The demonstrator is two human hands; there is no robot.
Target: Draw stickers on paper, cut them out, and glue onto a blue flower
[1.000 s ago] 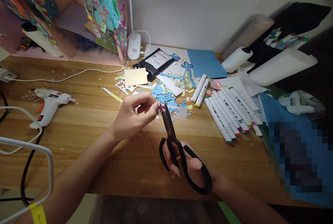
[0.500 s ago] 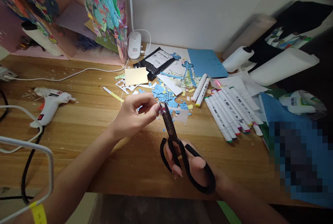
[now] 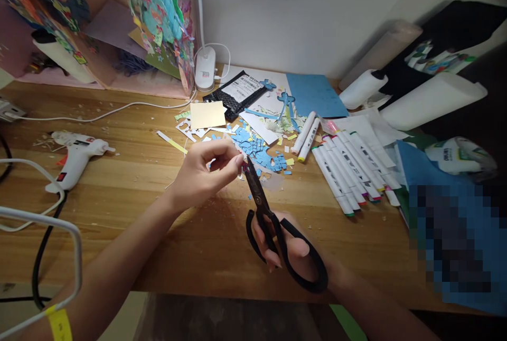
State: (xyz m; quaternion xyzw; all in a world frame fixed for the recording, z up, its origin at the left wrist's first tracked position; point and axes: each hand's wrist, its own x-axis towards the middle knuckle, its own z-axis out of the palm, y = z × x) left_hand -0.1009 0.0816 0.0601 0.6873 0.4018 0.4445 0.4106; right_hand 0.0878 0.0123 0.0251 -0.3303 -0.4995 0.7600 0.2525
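My right hand is wrapped through the handles of black scissors, whose blades are nearly together and point up and to the left. My left hand pinches a tiny piece with a pinkish-red patch between thumb and forefinger; its kind is too small to make out. The scissor tips are right at this piece, beside the left fingertips. Behind the hands lies a heap of blue paper scraps on the wooden table.
White markers lie in a row to the right. On the left rests a white glue gun with a black cord. A cream paper pad, a black mailer and blue card are at the back. A white bent tube crosses the lower left.
The scissor blades have closed from slightly apart to nearly together at the small piece. My left hand has hardly moved.
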